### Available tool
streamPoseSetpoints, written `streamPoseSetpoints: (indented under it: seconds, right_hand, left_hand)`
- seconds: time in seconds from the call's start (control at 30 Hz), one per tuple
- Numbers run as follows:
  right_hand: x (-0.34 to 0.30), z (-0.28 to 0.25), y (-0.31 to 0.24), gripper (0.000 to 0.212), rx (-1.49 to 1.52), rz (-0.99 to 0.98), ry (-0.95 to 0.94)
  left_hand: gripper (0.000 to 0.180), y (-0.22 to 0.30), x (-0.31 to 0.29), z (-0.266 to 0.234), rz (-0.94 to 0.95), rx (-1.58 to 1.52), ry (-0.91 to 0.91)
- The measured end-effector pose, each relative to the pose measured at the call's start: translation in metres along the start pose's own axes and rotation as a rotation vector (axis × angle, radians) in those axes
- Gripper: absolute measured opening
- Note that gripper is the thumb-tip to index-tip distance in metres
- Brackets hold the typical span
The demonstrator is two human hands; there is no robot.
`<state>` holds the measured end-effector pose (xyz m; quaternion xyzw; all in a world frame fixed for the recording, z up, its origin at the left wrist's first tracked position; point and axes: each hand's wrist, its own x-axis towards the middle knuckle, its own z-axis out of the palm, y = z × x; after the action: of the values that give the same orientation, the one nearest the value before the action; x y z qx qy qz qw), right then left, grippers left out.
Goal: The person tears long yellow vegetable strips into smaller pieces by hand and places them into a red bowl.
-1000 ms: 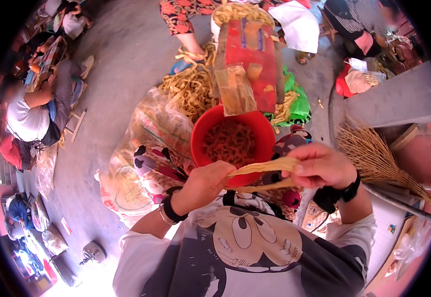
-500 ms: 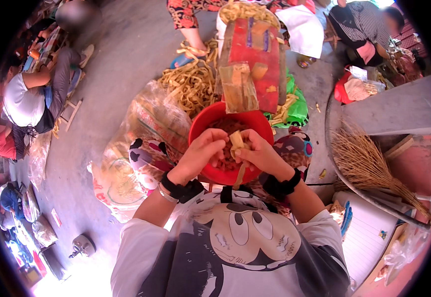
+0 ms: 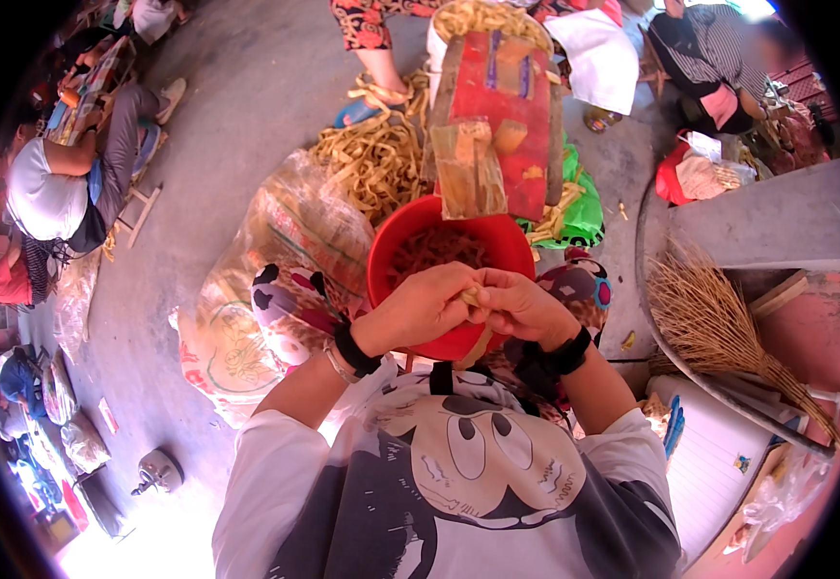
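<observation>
A pale yellow strip (image 3: 472, 296), flat and soft-looking, is bunched between the fingertips of both hands above the near rim of a round red bucket (image 3: 378, 270); a limp tail of it hangs below, toward the person's lap. The right hand (image 3: 528, 307) pinches it between thumb and bent forefinger, while the left hand (image 3: 427, 305) grasps it from the other side with curled fingers, partly hidden behind its own knuckles. Inside the smooth-walled bucket lie short, reddish-looking curled pieces (image 3: 439, 253), blurred in shadow. Over the bucket's far rim juts the near end of a long red board (image 3: 526, 121), its paint worn, with a rough, bare wooden block (image 3: 470, 179) on its near left corner. Along the board's left edge, long ribbon-like strips (image 3: 371, 159) heap in loose tangles on the grey concrete floor (image 3: 212, 145); by its right edge rests a crinkled green plastic bag (image 3: 589, 207). A wrinkled, translucent sack (image 3: 280, 241) slumps left of the bucket, and a broom (image 3: 714, 323) of stiff, thin twigs lies well to its right.
</observation>
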<state>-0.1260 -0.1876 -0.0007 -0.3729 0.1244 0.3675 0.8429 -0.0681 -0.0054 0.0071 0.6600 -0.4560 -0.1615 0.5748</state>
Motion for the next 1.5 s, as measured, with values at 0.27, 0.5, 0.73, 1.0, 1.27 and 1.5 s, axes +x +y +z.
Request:
streamPoseSetpoints:
  seconds: [0.27,0.5,0.73,1.0,1.27,1.5]
  right_hand:
    - [0.006,0.015,0.018,0.019,-0.886,-0.411,0.459]
    - [-0.006,0.02,-0.006,0.018,-0.511,-0.13,0.211]
    - [-0.004,0.012,-0.003,0.022,-0.431,-0.139,0.168]
    - [0.003,0.012,0.005,0.024,-0.478,-0.202,0.26]
    - [-0.021,-0.007,-0.027,0.014,-0.83,-0.153,0.389]
    - [-0.02,-0.006,-0.032,0.015,-0.637,-0.106,0.365]
  left_hand:
    - [0.01,-0.014,-0.007,0.01,-0.54,-0.062,0.125]
    - [0.014,-0.008,-0.009,-0.002,-0.258,0.223,0.155]
    - [0.016,0.007,-0.011,0.01,-0.411,0.032,0.286]
    - [0.012,-0.001,-0.014,0.012,-0.173,0.634,0.147]
    - [0.01,0.005,-0.018,-0.011,-0.604,-0.195,0.055]
    - [0.008,0.009,-0.02,-0.012,-0.612,-0.366,0.075]
